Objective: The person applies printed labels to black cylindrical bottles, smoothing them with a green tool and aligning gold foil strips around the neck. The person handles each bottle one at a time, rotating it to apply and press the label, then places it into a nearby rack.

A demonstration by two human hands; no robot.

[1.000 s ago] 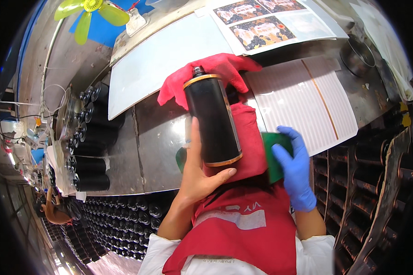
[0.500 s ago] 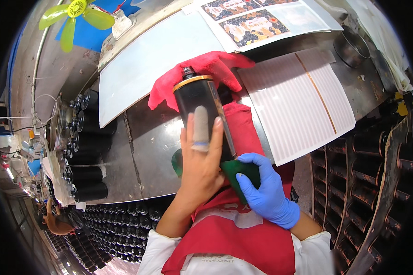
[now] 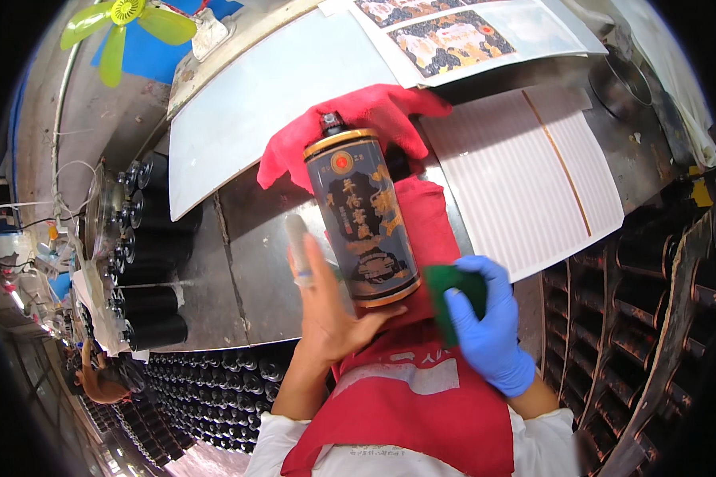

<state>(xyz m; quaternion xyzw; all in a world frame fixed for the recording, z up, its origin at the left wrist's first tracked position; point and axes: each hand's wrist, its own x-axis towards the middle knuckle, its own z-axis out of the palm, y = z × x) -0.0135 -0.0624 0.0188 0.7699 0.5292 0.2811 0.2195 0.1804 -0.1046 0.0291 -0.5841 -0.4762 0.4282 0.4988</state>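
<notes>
A black bottle (image 3: 363, 219) with gold bands and a gold-patterned front lies on a red cloth (image 3: 350, 119), its dark neck pointing away from me. My left hand (image 3: 326, 306) is bare but for a pale cover on one finger. Its fingers are spread along the bottle's left side, with the thumb by the base; whether it touches the bottle I cannot tell. Right of the base, my right hand (image 3: 485, 330), in a blue glove, grips a dark green flat pad (image 3: 457, 302), blurred by motion.
A striped white sheet (image 3: 533, 175) lies on the metal table to the right, with printed sheets (image 3: 453, 44) behind it. Black bottles (image 3: 159, 246) line the left side. A rack of dark bottles (image 3: 612, 342) stands at the right. A green-bladed fan (image 3: 127, 12) is at the far left.
The bottle has turned from a plain black side to its patterned face. My left hand has come off its top and moved left with fingers spread. My right hand moved slightly right with the pad.
</notes>
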